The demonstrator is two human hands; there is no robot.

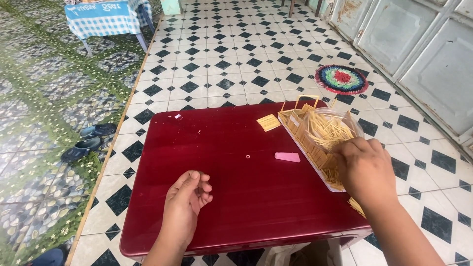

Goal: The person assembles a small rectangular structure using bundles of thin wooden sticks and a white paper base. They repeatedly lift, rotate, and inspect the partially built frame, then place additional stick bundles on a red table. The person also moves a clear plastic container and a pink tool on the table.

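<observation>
I'm looking down on a glossy dark red table, and it is taking up the near middle of my view. My left hand is resting on its near left part, fingers curled loosely inward, empty, gripping nothing. My right hand is reaching over at the right edge, well apart from the left, and is hovering on a clear plastic container full of thin pale sticks; whether the fingers are pinching any sticks, I cannot tell, since the back of the hand is covering them. That container is sitting on a half-built stick model that is lying along the table's right side, with a small upright stick frame at its far end. Just left of the model's far end, a flat little bundle of sticks is lying on the red top. A pink eraser-like block is sitting near the middle, with a tiny white ring just left of it.

Around the table, black-and-white diamond floor tiles are spreading far back. A round multicoloured mat is lying far right, beside pale grey panelled doors. On the left, pebble-patterned flooring is holding a pair of dark sandals, and a blue checked tablecloth is showing far left.
</observation>
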